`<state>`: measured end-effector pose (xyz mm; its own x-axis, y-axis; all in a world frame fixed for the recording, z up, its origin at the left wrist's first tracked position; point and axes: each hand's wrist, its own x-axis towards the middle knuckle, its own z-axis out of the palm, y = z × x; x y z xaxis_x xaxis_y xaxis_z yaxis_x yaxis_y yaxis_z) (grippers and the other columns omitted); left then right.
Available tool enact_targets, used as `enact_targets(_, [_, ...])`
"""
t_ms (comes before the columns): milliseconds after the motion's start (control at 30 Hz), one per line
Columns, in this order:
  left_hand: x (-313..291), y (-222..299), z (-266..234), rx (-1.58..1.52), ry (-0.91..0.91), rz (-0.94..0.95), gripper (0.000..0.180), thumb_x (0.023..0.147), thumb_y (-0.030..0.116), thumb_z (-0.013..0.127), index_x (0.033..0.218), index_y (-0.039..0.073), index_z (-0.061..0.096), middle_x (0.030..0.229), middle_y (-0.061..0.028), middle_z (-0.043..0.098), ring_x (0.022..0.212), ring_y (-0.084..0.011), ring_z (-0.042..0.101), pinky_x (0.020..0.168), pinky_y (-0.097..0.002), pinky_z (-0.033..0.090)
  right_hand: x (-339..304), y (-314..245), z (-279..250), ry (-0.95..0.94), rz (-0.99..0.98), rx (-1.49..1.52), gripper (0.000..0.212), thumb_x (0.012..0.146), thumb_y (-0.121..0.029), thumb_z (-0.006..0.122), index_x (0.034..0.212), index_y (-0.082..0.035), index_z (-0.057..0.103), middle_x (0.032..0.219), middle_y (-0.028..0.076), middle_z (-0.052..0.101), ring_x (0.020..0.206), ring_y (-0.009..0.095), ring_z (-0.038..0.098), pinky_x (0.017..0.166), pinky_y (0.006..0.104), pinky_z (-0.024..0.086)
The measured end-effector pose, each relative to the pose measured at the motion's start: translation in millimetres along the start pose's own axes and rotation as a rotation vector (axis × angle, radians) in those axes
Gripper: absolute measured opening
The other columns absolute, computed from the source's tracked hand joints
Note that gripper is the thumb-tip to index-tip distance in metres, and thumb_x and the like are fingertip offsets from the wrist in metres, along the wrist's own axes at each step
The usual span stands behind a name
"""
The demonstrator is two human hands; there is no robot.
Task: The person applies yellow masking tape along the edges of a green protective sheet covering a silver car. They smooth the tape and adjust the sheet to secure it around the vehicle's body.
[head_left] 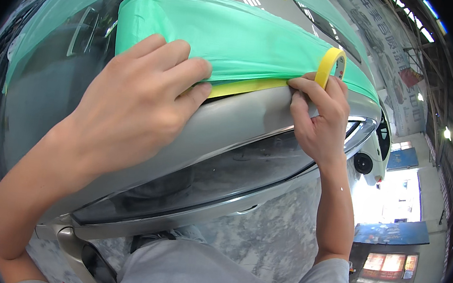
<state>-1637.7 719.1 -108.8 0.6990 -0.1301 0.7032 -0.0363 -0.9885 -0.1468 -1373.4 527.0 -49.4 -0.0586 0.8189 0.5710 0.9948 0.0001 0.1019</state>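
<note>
Both forearms (338, 208) reach forward, left fingers (189, 72) curled, right fingers (312, 88) bent above the thumb (299, 113).

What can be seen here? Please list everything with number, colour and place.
Glossy metal car: one, grey, centre
Thin plastic film: count unclear, green, over car
Flat tape strip: one, yellow, film's lower edge
Round tape roll: one, yellow, right of centre
Parked car: one, whitish, right background
Rectangular panels: two, blue, right background
Printed banner: one, grey, upper right
Other background: too small to tell
Cloth shirt: one, grey, bottom
Left hand: one, bare, film's edge
Right hand: one, bare, strip's end
</note>
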Motion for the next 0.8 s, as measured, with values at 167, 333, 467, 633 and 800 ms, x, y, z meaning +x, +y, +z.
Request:
enact_targets(167, [6,7,-6,0.009,-0.066,-0.013,0.03,0.083,0.006,0.076,0.111,-0.003,0.082,0.119,-0.0108,0.071,0.093,-0.0261,0.062,0.08,-0.04,0.051,-1,0,3,0.04,-0.002,0.019,0.017,0.089,-0.001,0.073,0.103,-0.001,0.081,0.098,0.014,0.074,0.096,0.034,0.068,0.097,0.0448,0.05])
enact_targets(333, [17,-7,-22,0.042,-0.023,0.005,0.027,0.085,0.002,0.076,0.112,-0.001,0.082,0.119,-0.0117,0.071,0.093,-0.0263,0.065,0.077,-0.039,0.055,-3,-1,5,0.033,-0.002,0.044,0.018,0.09,0.0,0.072,0.106,-0.001,0.081,0.101,0.014,0.074,0.097,0.034,0.068,0.097,0.0445,0.049])
enact_targets(467, [17,-7,-28,0.04,-0.047,-0.046,0.029,0.084,0.0,0.077,0.112,-0.001,0.082,0.12,-0.0116,0.071,0.092,-0.0253,0.065,0.075,-0.0377,0.056,-4,1,6,0.048,-0.006,0.063,0.018,0.09,0.001,0.071,0.106,-0.001,0.08,0.101,0.014,0.074,0.097,0.034,0.067,0.097,0.0448,0.05])
enact_targets(633, [11,7,-18,0.023,-0.084,-0.027,0.031,0.082,0.001,0.077,0.112,-0.002,0.082,0.12,-0.0094,0.07,0.09,-0.0241,0.061,0.076,-0.0385,0.051,-2,5,5,0.038,-0.003,0.094,0.019,0.09,0.001,0.071,0.107,-0.001,0.08,0.101,0.014,0.073,0.097,0.034,0.067,0.095,0.045,0.05])
enact_targets(800, [7,12,-14,0.021,-0.098,-0.053,0.033,0.08,0.003,0.079,0.112,-0.002,0.082,0.12,-0.009,0.069,0.089,-0.0241,0.06,0.077,-0.0395,0.05,-1,3,6,0.03,-0.003,0.089,0.02,0.089,0.002,0.071,0.107,-0.001,0.08,0.101,0.015,0.072,0.097,0.034,0.066,0.093,0.0452,0.05])
